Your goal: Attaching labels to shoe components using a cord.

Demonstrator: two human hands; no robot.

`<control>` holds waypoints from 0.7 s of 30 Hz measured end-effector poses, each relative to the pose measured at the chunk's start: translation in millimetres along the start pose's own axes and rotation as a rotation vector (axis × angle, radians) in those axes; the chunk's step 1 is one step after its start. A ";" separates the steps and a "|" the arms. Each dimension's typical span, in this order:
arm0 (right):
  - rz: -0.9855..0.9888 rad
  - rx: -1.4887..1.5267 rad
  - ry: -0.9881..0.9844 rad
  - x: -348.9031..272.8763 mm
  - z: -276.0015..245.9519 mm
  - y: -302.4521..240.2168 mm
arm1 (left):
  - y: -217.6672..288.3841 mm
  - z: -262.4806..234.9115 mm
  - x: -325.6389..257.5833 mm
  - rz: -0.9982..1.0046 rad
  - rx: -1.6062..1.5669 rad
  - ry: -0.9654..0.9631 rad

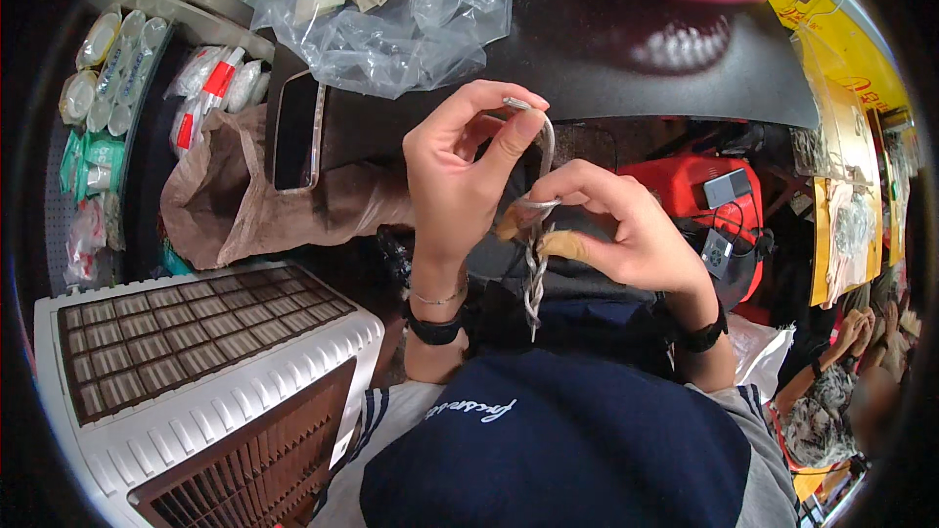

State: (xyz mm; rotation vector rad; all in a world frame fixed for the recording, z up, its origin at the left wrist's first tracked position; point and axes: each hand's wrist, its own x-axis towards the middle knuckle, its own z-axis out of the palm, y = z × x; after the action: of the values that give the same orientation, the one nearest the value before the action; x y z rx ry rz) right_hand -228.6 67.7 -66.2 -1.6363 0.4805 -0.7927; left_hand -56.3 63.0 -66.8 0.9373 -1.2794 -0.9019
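Right now both forearms rise from the near edge, wrists bent inward so the hands meet at centre. Fingers of the left hand (460, 171) curl closed, thumb and forefinger pinching the top of a silvery wire loop (544, 152). Just right of it, the right hand (626, 230) pinches the loop's lower end, where its twisted tail (534, 284) hangs down. A black countertop (636, 68) lies beyond, with a clear plastic bag (391, 20) far left.
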 end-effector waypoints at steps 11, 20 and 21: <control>0.186 0.403 0.094 -3.3 24.4 11.7 | -1.7 -9.7 -1.5 0.027 -0.130 0.174; 0.166 -0.026 -0.046 6.1 8.7 1.0 | -3.5 -28.1 -0.4 0.079 -0.172 0.383; 0.159 0.001 -0.057 7.6 9.5 0.2 | -2.8 -27.0 -0.3 0.081 -0.174 0.381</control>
State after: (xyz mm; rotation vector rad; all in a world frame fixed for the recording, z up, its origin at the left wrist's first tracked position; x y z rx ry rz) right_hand -216.6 69.0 -65.4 -1.5939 0.5616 -0.6264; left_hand -29.6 64.0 -71.1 0.8636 -0.8918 -0.7169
